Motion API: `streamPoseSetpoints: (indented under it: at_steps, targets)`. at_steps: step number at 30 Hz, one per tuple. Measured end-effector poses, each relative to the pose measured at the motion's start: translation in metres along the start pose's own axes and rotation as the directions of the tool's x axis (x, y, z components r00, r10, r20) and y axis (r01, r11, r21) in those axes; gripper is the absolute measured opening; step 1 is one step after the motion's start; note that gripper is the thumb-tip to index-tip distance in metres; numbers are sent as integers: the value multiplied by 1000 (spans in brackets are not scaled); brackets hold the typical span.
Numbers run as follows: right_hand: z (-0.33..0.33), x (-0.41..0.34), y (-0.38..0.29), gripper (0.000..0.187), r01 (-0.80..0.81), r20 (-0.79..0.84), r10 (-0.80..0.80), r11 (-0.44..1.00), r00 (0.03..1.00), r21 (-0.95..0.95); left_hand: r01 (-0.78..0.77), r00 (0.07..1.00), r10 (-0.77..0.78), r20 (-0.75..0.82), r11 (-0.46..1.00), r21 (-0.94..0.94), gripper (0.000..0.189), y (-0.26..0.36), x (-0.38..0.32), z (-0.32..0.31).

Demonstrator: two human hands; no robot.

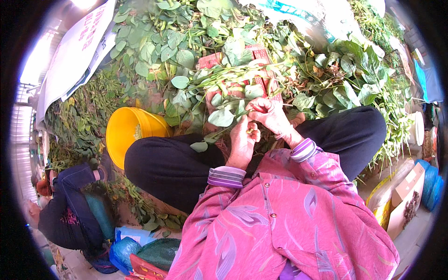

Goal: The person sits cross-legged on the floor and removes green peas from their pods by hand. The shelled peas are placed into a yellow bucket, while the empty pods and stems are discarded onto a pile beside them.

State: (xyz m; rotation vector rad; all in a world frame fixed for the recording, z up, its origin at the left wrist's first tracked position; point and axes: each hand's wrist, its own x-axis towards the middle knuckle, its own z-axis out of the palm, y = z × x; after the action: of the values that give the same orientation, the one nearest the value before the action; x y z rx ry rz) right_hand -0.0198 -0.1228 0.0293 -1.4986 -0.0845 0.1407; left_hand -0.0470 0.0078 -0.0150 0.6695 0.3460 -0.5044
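Note:
My left hand (243, 139) is curled, with a small green pod (250, 131) held in its fingers. Just above it, the fingertips of my right hand (268, 113) pinch a leafy bean stalk, likely soybean; exactly what lies between the tips is partly hidden. Broad leaves of the stalk (222, 118) spread to the left of both hands. Past my hands, a bunch of stalks with green pods (238, 75) lies across a red patterned slatted object (259, 52), mostly covered by leaves.
Left of my knee, a yellow bucket (117, 136) lies tilted with pale contents. Bean plants (157, 42) are heaped ahead, with white printed sacks (75, 52) beside them. Another person (66, 213) sits at lower left. Blue twine (432, 185) and a cardboard box (406, 206) stand at right.

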Motion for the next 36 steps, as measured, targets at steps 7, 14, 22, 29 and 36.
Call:
streamPoseSetpoints:
  at_steps: [7, 14, 22, 29, 36]
  targets:
    - [8, -11, -10, 19, -46, 70, 32, 976, 997, 212, -54, 989, 30, -145, 985, -164, 14, 15, 8, 14]
    - [-8, -19, 3, 16, -241, -119, 269, 948, 956, 208, 29, 999, -31, -7, 980, -198, 20, 24, 6, 6]
    - [2, -25, 6, 17, -353, 53, 349, 919, 935, 177, -94, 995, 93, -23, 995, -42, 24, 18, 6, 0]
    - [2, -27, 4, 17, -388, 29, 389, 904, 921, 181, -117, 992, 116, -47, 993, -15, 19, 7, 10, -6]
    - [17, -26, 14, 14, -335, -77, 380, 879, 922, 340, -202, 974, 195, -113, 978, -53, 14, -6, 19, -4]
